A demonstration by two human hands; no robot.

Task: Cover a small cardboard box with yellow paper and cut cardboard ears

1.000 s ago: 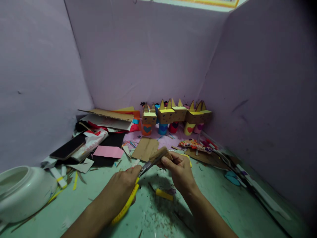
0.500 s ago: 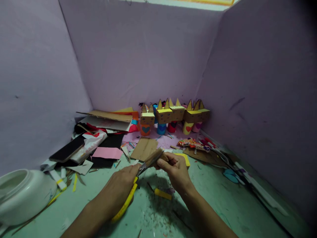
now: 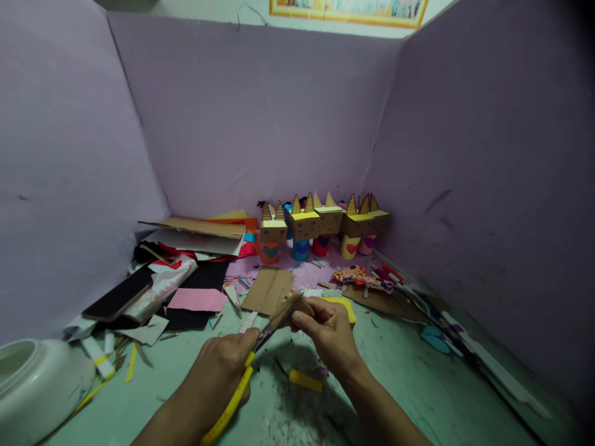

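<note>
My left hand is wrapped round the yellow handles of a pair of scissors. The blades point up and to the right, against a small piece of brown cardboard. My right hand pinches that cardboard between thumb and fingers, which hide part of it. Just below the hands, a yellow stick-like piece lies on the green table among dark scraps. Beyond them a flat cardboard rectangle rests on the table, and a yellow block sits behind my right hand.
Several cardboard animal figures with pointed ears and coloured tube bodies stand at the back. Cardboard and paper sheets, a black phone-like slab and a white pot are at left. Long rods lie along the right wall.
The view has tilted up slightly, showing more of the framed picture above the wall. The scissors remain on the cardboard, and both hands keep nearly the same grip.
</note>
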